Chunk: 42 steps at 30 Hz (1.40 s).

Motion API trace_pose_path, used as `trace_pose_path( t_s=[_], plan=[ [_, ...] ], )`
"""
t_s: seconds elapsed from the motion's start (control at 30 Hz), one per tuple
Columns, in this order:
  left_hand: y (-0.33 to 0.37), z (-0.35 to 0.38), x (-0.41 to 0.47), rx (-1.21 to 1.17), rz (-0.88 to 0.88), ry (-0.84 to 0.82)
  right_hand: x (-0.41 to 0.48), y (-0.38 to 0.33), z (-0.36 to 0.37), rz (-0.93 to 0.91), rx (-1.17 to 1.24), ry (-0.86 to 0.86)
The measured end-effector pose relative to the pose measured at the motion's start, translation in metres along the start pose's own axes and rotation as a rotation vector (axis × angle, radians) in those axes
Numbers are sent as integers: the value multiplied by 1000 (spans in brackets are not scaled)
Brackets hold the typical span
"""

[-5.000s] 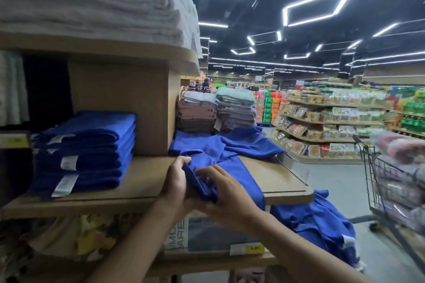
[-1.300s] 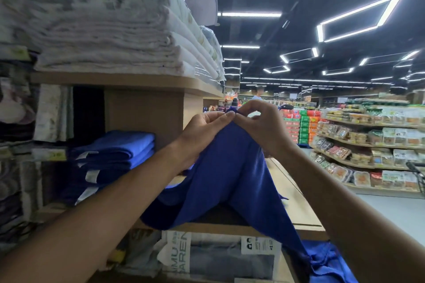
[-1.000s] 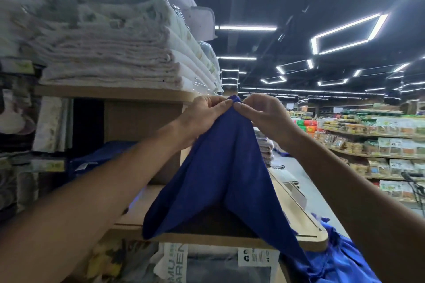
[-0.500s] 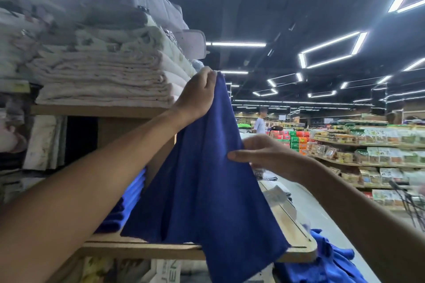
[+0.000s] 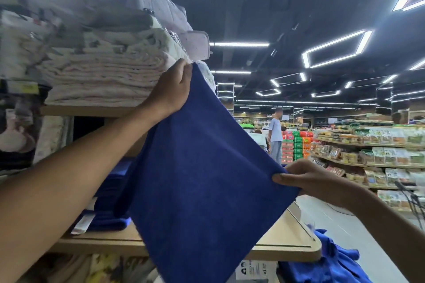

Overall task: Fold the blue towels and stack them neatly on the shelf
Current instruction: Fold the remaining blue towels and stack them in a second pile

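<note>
Your L hand (image 5: 171,89) grips the top corner of the blue towel (image 5: 202,179), and your R hand (image 5: 305,179) pinches a side corner. They're wider apart than 0.5 s ago, cloth taut in front of the shelf (image 5: 287,236). Behind it, the folded blue stack (image 5: 108,216) has a white tag (image 5: 82,225), print too blurred to read.

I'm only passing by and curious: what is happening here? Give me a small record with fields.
Place: shop aisle, grocery shelves behind
Left hand: grips the blue towel's upper corner, raised high
Right hand: pinches another corner, lower and to the right
Towel state: spread in the air, not yet folded
Shelf: wooden, with a folded blue stack on it, partly hidden
Above: cream linens piled
Lower right: loose blue towels heaped
</note>
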State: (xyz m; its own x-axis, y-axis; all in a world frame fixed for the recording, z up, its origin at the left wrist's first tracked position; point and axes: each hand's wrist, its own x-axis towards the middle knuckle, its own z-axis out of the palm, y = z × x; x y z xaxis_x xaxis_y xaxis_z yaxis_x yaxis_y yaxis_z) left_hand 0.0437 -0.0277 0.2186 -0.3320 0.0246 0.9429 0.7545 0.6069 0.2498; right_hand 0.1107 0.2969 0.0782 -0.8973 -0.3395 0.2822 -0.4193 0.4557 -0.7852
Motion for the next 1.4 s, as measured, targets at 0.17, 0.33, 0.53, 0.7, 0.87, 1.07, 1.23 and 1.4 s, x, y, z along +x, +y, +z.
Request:
trace_pose_path(
  t_s=[0.17,0.33,0.53,0.7,0.87,1.07,1.23,1.4],
  plan=[
    [-11,-5,-8,-129,-64,-53,3,2,-26,-10,-59,76],
    [-26,-14,-18,-292,-161,-95,-1,8,-46,-59,182,77],
    [-54,-30,-62,-292,-18,76,-4,5,-50,-197,295,358],
    [-65,-37,-94,-501,-173,60,-3,-3,-52,-207,310,312],
    [-63,-52,-96,-863,-421,-182,3,-10,-67,-226,576,40],
    [-94,-25,-120,-780,-624,-331,28,30,-62,-28,479,205],
    [-142,11,-149,-355,-679,-427,50,83,-46,219,323,284],
    [-170,49,-145,-199,-666,-386,78,105,-36,307,276,382]
  ],
)
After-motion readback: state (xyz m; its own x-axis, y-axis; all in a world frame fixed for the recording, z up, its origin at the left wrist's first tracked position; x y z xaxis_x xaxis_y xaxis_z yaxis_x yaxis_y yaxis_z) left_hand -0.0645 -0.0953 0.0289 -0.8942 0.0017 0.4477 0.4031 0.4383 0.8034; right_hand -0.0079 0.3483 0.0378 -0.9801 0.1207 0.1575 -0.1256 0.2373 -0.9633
